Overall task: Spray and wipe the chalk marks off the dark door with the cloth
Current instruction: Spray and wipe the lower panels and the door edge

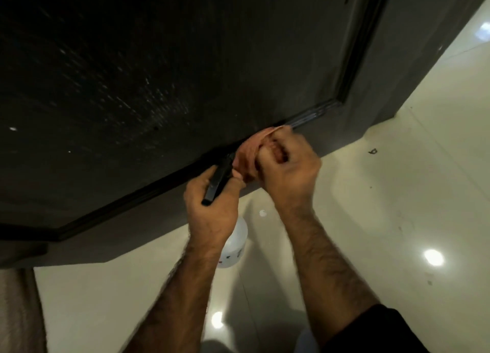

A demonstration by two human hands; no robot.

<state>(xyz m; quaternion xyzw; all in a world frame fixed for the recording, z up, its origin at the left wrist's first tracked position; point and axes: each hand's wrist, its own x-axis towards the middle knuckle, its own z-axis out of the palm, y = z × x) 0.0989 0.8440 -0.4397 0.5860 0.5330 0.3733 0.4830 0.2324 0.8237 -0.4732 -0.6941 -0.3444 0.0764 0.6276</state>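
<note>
Two bare forearms reach up from the bottom edge toward the door (164,68), the right one coming out of a black sleeve (371,328). Left hand (212,206) is curled round a black spray head (218,181) whose nozzle points up at the door's lower moulding (127,201); the white bottle (234,242) hangs below the wrist, mostly hidden by it. Small dark and red marks show on the bottle's side, too blurred to read. Right hand (287,168) clutches a bunched pinkish cloth (250,153) and holds it against the moulding, just beside the spray head, so the two hands nearly touch. Across the dark panel above them lies a spread of fine pale flecks (132,98); whether chalk or spray droplets I cannot tell. Glossy cream floor tiles (384,220) run below and to the right of the door, reflecting round lights, with a small dark speck (373,151) near the door's foot. At the lower left corner stands a strip of beige fabric (18,310).
</note>
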